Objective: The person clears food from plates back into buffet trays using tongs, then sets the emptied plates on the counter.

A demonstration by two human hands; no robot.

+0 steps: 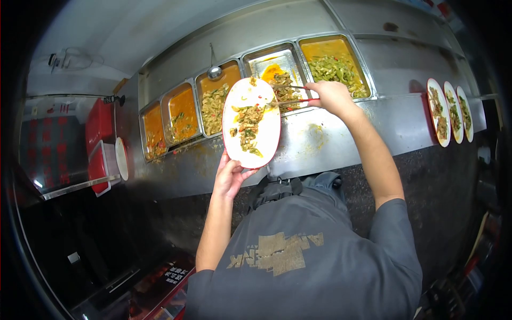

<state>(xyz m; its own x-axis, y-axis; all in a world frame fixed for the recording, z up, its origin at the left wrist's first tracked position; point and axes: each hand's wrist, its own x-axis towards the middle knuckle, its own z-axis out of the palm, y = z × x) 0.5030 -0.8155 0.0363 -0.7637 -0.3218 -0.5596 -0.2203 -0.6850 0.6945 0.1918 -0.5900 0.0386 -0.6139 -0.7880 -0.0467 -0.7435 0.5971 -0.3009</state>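
Observation:
My left hand (230,178) grips the near edge of a white oval plate (266,141) with a red rim, held above the steel counter. A strip of cooked food (248,125) with meat and green pieces lies along the plate's middle. In my right hand (332,97) is a pair of tongs (296,101), its arms reaching left to the plate's right side. The tips are at the plate's edge, and whether they pinch any food I cannot tell. Behind the tongs, a steel food pan (266,60) shows much bare metal with some food in it.
More pans stand in the row, one with green vegetables (336,69) on the right. A ladle (214,72) rests in an orange-sauced pan. Filled oval plates (438,114) sit at the counter's right end. Red containers (100,122) and another white plate (122,159) are at left.

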